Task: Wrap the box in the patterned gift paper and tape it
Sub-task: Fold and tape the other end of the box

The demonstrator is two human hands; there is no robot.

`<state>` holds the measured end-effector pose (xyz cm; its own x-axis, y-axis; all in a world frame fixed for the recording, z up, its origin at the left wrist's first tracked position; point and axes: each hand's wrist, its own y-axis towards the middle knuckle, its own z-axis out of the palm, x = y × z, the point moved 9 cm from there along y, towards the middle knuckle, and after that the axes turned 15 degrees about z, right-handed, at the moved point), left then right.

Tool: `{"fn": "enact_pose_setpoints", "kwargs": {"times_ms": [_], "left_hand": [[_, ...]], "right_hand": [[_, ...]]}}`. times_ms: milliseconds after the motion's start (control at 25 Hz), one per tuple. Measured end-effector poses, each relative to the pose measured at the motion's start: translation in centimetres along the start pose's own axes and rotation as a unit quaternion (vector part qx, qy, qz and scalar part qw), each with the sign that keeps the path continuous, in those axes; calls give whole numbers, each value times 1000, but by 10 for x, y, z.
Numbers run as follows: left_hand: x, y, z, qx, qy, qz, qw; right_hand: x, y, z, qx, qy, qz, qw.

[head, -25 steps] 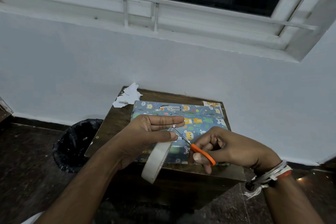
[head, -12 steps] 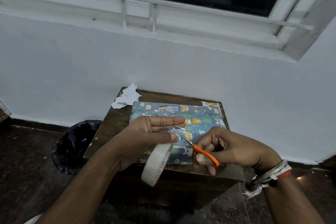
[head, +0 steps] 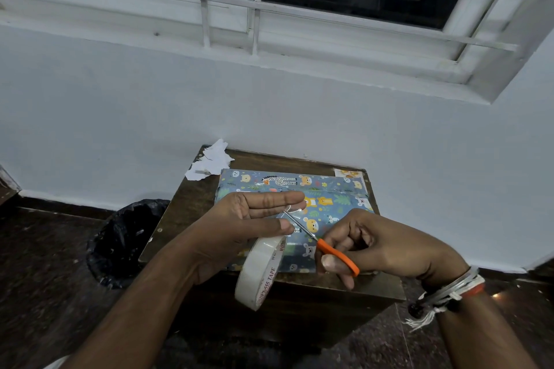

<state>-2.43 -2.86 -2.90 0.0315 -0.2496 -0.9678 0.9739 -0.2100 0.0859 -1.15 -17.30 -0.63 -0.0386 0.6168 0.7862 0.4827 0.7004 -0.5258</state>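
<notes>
The box (head: pixel 326 204), covered in blue animal-patterned gift paper, lies flat on a small dark wooden table (head: pixel 192 207). Above it my left hand (head: pixel 239 228) pinches a clear strip of tape between thumb and fingers, and the white tape roll (head: pixel 259 272) hangs below from that strip. My right hand (head: pixel 380 246) grips orange-handled scissors (head: pixel 317 241), whose blades reach the tape strip at my left fingertips.
Torn white paper scraps (head: pixel 211 163) lie at the table's far left corner, and a small patterned offcut (head: pixel 349 173) sits at the far right corner. A bin with a black liner (head: pixel 126 240) stands on the floor left of the table. A white wall rises right behind.
Both hands hold nearly the same pose. The scissors and my right hand have shifted slightly, and the roll hangs a little lower.
</notes>
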Motion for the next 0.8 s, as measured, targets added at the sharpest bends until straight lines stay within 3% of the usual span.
{"fn": "enact_pose_setpoints", "kwargs": {"times_ms": [800], "left_hand": [[0, 3, -9, -11, 43, 35, 998]], "right_hand": [[-3, 0, 0, -9, -3, 5, 1000]]}}
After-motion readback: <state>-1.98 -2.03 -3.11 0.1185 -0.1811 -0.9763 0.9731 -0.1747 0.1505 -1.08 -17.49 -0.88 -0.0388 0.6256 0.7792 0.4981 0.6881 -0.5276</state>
